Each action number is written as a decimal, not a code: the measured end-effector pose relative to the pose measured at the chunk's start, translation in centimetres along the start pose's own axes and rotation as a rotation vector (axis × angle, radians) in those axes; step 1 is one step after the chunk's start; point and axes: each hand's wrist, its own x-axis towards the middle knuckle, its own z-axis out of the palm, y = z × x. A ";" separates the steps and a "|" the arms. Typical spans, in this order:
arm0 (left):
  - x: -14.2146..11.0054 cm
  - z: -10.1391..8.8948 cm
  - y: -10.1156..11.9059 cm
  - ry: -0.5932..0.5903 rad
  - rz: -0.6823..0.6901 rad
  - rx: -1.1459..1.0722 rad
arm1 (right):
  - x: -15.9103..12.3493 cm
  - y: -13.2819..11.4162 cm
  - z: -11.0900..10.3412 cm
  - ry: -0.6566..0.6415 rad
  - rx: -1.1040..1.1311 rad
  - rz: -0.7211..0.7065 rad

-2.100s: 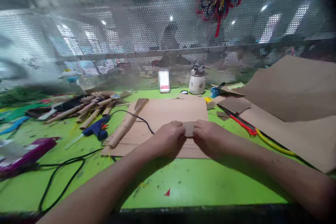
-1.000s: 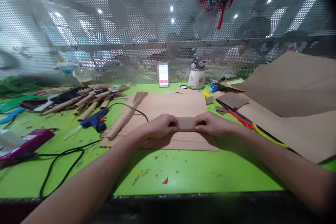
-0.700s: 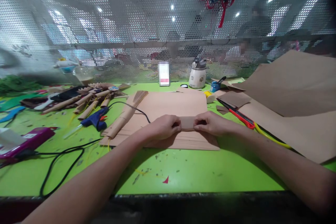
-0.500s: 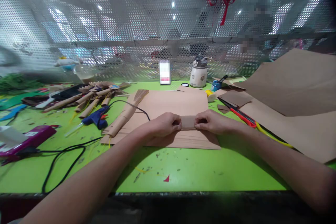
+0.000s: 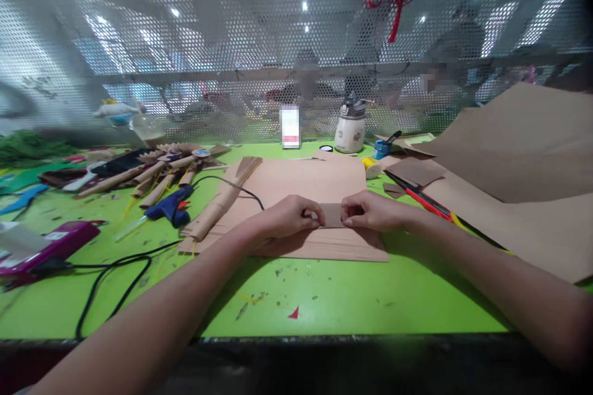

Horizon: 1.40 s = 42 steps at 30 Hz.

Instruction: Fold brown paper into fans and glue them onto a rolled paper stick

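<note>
Between my hands is a small strip of brown paper, low over a larger sheet of brown cardboard on the green table. My left hand pinches the strip's left end, fingers curled. At the other end, my right hand grips it between thumb and fingertips. The strip's ends are hidden under the fingers. Left of my left hand, a rolled brown paper tube with a fringed top lies across the cardboard's left side.
A blue glue gun with a black cord lies left, near a purple device. Rolled paper pieces are piled behind. Red-handled scissors and large brown paper sheets lie right. A bottle and a phone stand behind.
My left hand's fingers have shifted slightly right along the strip, so the gap between my hands is narrower. My right hand stays almost in place.
</note>
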 end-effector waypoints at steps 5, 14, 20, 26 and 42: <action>-0.1 -0.2 0.6 0.003 -0.037 0.044 | -0.2 0.2 0.0 0.004 -0.004 -0.003; -0.3 -0.2 -0.1 0.001 0.034 -0.034 | -0.6 1.1 -0.1 0.046 0.048 -0.068; 0.0 0.3 -0.3 0.007 0.072 -0.067 | -0.5 1.0 -0.2 0.026 0.020 -0.031; -0.4 0.2 0.0 0.031 0.153 0.076 | -0.7 1.1 -0.1 0.024 0.059 -0.119; -2.6 0.3 1.0 0.151 0.399 0.509 | -1.2 1.8 0.7 0.085 -0.101 -0.332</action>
